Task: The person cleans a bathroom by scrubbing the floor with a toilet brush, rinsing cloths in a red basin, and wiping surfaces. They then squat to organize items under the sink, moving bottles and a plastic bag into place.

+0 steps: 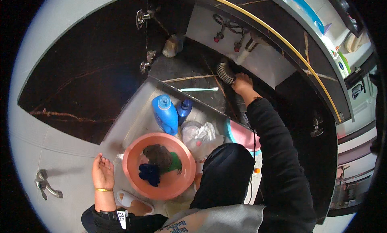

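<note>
My right hand (242,82) reaches into the open cabinet under the basin, its fingers at the end of a grey corrugated drain hose (225,72); the fingertips are partly hidden, but the hand appears closed around the hose. A pale toothbrush (199,89) lies on the dark cabinet floor (187,69). At the lower left my left hand (103,172), palm up with fingers loosely curled, holds nothing. Beside it stands a pink plastic basin (128,169) holding a brown cloth (157,156), a green cloth (175,162) and a dark blue cloth (149,174).
A blue detergent bottle (166,115), a dark blue pump bottle (184,109) and a clear plastic bag (199,136) stand before the cabinet. Both cabinet doors (78,69) are open. A wall tap (47,184) is at far left, a pink tub (243,134) below the cabinet edge.
</note>
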`<move>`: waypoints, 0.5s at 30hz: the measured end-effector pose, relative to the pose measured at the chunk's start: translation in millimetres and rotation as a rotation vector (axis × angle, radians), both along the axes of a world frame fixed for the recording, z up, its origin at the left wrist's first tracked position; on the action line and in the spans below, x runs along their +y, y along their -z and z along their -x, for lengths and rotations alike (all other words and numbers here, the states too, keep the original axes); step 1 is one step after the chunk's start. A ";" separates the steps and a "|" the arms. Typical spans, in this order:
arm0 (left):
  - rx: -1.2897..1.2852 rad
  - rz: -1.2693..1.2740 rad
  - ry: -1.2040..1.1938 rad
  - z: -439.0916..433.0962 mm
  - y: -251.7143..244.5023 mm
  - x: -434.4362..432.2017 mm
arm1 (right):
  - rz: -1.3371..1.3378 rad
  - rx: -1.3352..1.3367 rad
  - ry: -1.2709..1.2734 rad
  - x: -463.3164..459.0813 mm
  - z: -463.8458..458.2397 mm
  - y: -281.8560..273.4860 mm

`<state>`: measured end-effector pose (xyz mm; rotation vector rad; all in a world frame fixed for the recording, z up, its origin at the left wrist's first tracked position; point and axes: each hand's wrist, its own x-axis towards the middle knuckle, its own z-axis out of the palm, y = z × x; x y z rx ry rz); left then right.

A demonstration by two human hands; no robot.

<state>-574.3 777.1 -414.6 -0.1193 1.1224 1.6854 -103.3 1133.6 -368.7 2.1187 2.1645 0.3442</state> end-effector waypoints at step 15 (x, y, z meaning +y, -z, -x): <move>-0.009 0.027 0.055 -9.7 4.6 17.6 | 0.006 0.274 -0.114 -38.6 9.1 -20.8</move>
